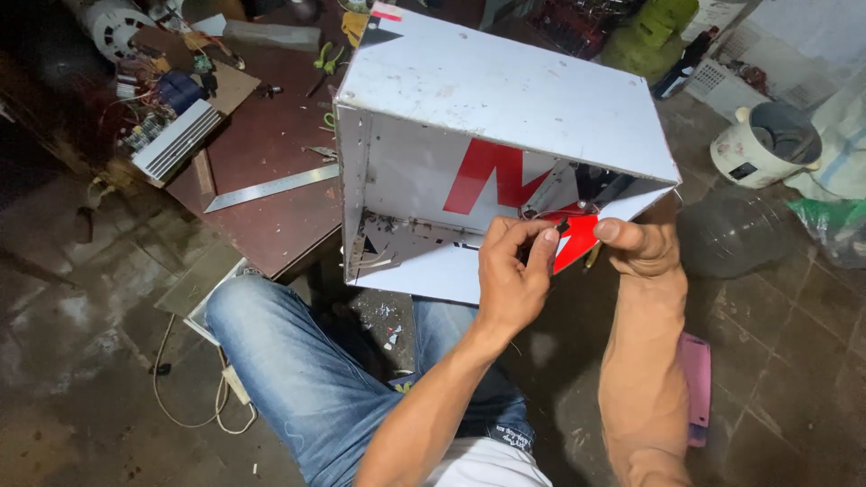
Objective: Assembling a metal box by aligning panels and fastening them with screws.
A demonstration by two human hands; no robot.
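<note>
Box [487, 99], white panel with red markings, open side toward me, tilted and resting on the edge of the table [271, 153] and above my knee [289, 352]. My left hand [510, 275] is at the lower open edge of the box, its fingers pinched together on a small dark object that I cannot make out. My right hand [640, 243] clasps the lower right corner of the box, thumb on top, close beside a red panel piece [577, 236].

Surface and room: dark reddish-brown table, worn; rough, stained concrete floor [81, 361]. On the table lie a metal ruler [271, 188], a circuit assembly [171, 117] with a finned heat sink and loose wires, and green-handled pliers [329, 59]. A white cable [194, 397] loops on the floor by my leg. A pink flat object [696, 379] lies on the floor beside my right forearm.

Containers: inside the box, small debris and wire ends lie along the bottom panel. To the right stand a white cooker pot [767, 144], lid off, contents not discernible, and a clear plastic jug [731, 236] on its side. A green gas cylinder [654, 32] stands at the far edge.
</note>
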